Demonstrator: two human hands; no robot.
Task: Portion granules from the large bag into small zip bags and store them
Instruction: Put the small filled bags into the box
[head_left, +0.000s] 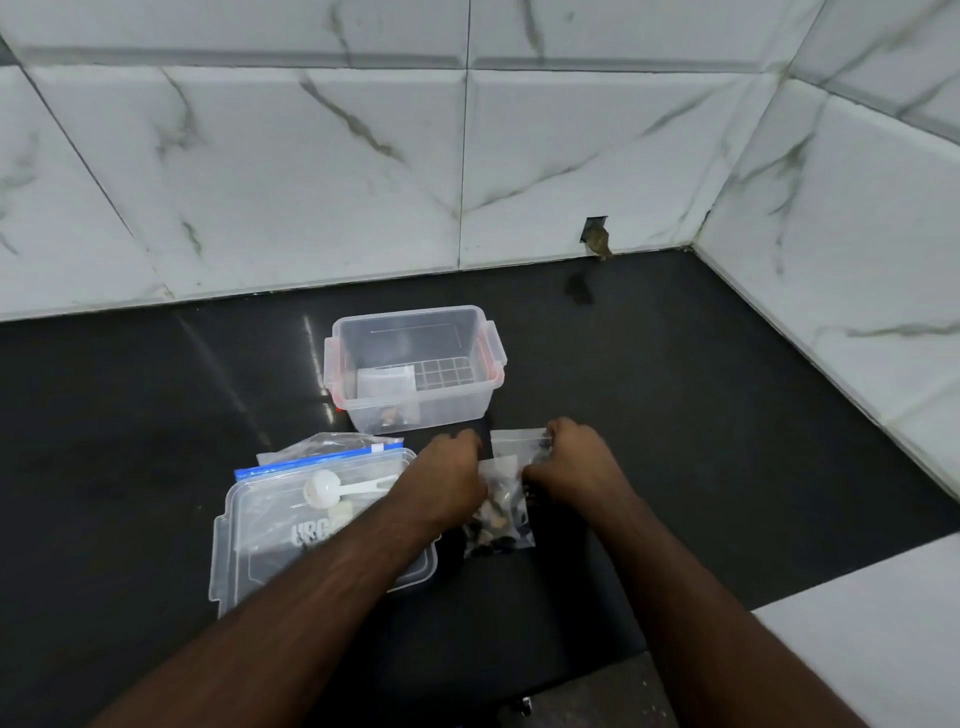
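Both hands, the left hand and right hand, pinch the top of a small clear zip bag of dark and tan granules, just in front of the clear plastic storage box. To seal well, I judge, press evenly along the strip. Only "UBC"-like lettering shows on the clear lid left of it.

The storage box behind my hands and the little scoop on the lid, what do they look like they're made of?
Storage box: looks like clear, slightly frosted rigid plastic, since the counter shows through its walls; its side clips look reddish. Scoop: seemingly white, smooth, opaque plastic moulded in one piece, though it is too small to be sure.
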